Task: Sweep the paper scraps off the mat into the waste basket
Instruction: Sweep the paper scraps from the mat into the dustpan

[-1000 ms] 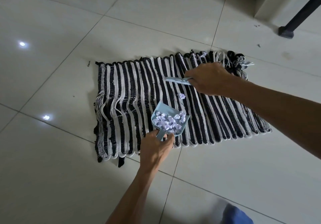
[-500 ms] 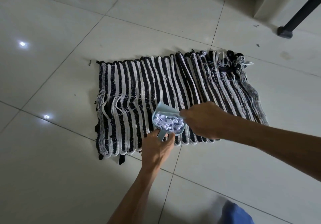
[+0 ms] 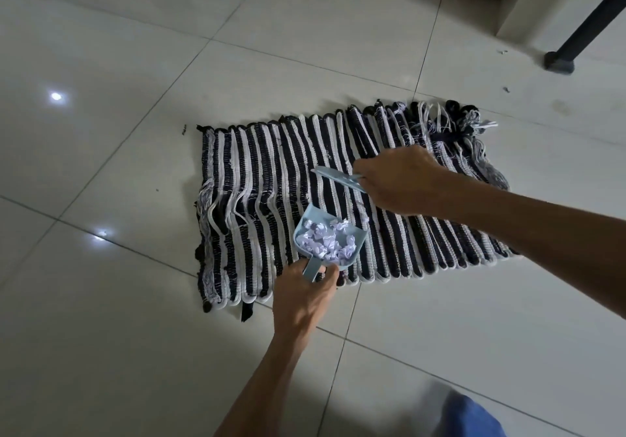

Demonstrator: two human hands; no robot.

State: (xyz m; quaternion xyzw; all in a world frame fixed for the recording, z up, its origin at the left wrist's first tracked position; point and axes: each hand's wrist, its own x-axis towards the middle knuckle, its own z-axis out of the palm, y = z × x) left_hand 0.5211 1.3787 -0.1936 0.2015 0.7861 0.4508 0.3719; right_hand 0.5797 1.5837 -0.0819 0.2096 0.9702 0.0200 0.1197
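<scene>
Left hand (image 3: 301, 297) grips scrap-filled dustpan (image 3: 330, 241) | right hand (image 3: 403, 180) clasps brush (image 3: 337, 177) — over mat (image 3: 257, 179)

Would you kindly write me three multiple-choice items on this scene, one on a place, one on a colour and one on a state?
1. Where does the dustpan sit?
A. on the mat's near edge
B. on the bare tiles
C. beside the table leg

2. What colour is the dustpan?
A. red
B. light blue
C. black

3. What state is the dustpan in?
A. empty
B. upside down
C. holding paper scraps

Answers:
1 A, it lies over the striped mat by its near edge, gripped by the left hand.
2 B, the same pale blue as the brush in the right hand.
3 C, white scraps fill it.
</scene>
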